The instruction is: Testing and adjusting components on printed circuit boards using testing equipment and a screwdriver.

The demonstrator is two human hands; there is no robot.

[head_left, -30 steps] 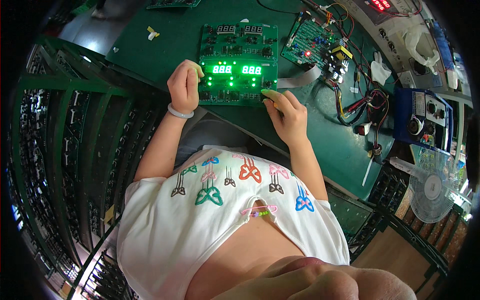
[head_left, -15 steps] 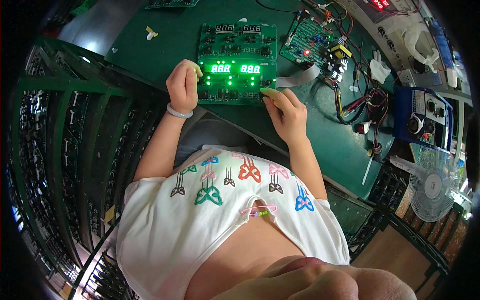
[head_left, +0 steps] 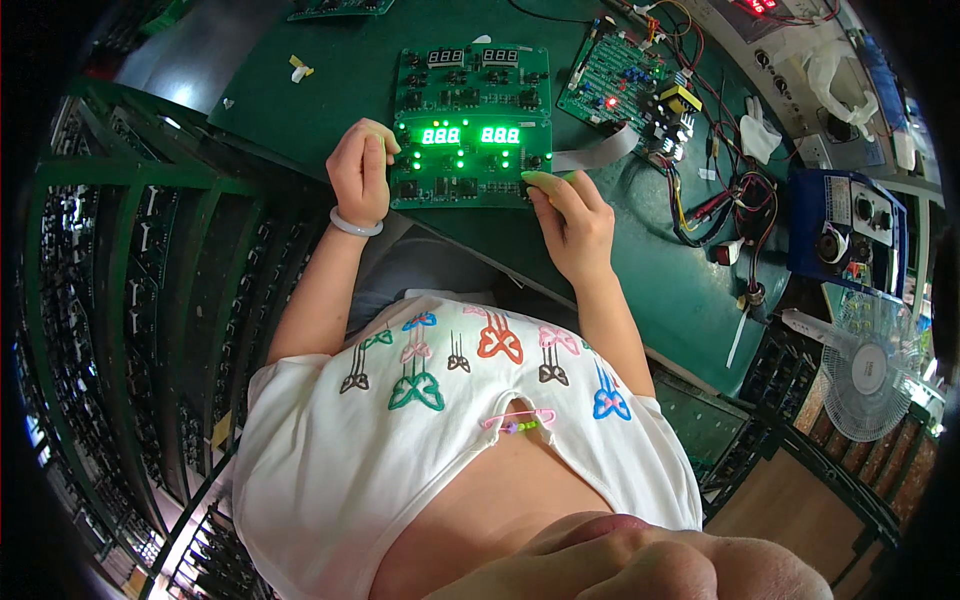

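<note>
Two joined green circuit boards lie at the front edge of the green table. On the nearer circuit board, both digit displays and several small lights glow green. The farther circuit board has dark displays. My left hand is closed at the left edge of the lit board, its fingers curled and the thumb against the rim. At the lower right corner of the same board, my right hand pinches with index finger and thumb; its other fingers are folded under. A grey ribbon cable leaves the lit board's right side.
A larger board with a red light sits behind on the table, wired to bundled cables. A blue box with knobs and a white fan stand right. Racks of boards fill the left.
</note>
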